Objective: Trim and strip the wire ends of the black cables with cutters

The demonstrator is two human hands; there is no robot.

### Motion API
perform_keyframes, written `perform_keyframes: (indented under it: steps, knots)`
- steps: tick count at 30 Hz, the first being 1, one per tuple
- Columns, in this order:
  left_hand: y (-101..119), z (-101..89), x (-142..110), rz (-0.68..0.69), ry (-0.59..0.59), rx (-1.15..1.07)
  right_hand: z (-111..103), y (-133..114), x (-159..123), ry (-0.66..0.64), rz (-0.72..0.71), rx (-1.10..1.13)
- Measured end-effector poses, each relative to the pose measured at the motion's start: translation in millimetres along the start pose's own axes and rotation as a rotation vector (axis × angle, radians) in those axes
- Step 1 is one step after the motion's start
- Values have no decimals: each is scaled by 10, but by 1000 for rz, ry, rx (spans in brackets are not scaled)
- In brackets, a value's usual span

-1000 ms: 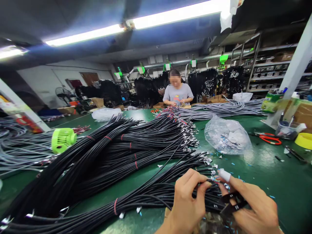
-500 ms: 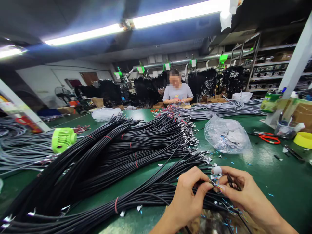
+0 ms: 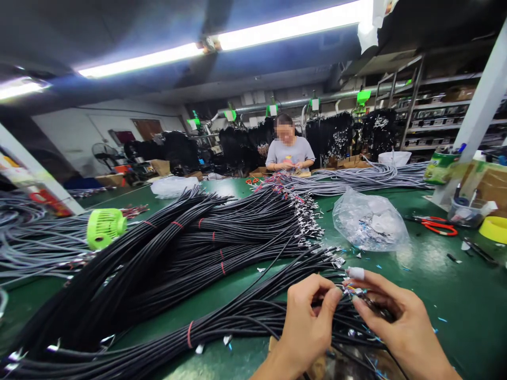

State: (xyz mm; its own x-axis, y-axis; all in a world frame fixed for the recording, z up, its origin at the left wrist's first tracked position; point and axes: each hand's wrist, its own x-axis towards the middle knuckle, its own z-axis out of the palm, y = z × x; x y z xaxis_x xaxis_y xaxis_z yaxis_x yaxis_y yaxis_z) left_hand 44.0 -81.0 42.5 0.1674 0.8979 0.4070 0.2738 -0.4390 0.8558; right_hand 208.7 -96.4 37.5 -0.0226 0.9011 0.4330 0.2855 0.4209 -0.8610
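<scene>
My left hand (image 3: 311, 316) is closed in a pinch at the stripped end of a black cable. Thin coloured wires (image 3: 352, 290) fan out just beyond its fingertips. Close by on the right, my right hand (image 3: 396, 311) has its thumb and index finger parted around those wires, a white wrap on the index fingertip. A small dark tool (image 3: 374, 306) is tucked under its curled fingers; its exact kind is hidden. Beneath both hands lie more black cables (image 3: 241, 327), banded by a red tie (image 3: 190, 334), with loose wire ends and blue scraps around.
Large bundles of black cables (image 3: 166, 264) cover the left and middle of the green table (image 3: 443, 269). A clear bag of scraps (image 3: 370, 219), red-handled pliers (image 3: 439, 226) and a yellow ring (image 3: 493, 229) lie right. A green fan (image 3: 105, 228) stands left. A co-worker (image 3: 291, 150) sits opposite.
My right thumb and index finger have parted from the coloured wires and moved slightly right. The left hand keeps its pinch, having shifted only a little.
</scene>
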Motion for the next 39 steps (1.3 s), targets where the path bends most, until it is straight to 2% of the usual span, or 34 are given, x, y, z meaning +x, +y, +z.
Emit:
perform_keyframes:
  steps: [6,10,16,19,23,26,28,31,35,39]
  knots:
    - [29,-7,-9,6,-29,40,11,50,-8,58,-80,-76]
    - [12,-16,-1,-26,-63,28,-8,79,-19,26,-138,-132]
    - [-49,-31,14,-97,-192,-145,-24,22,-19,-23,-197,-146]
    - [-79,-60,40,-150,-228,-273,2,23,-24,-41,-190,-127]
    - [-83,-116,84,-192,-177,-428,49,-3,-5,-21,-121,-62]
    - [-66,-114,83,-185,-162,-374,63,-56,21,67,-77,-30]
    - [-57,-88,69,-163,-170,-312,64,-69,30,74,-68,-34]
    - [-55,-43,47,-135,-178,-254,57,-36,23,22,-84,-111]
    - [-72,-13,48,-125,-174,-252,33,19,9,30,-225,-311]
    - [-99,-43,105,-139,-183,-299,29,14,32,-34,-292,-434]
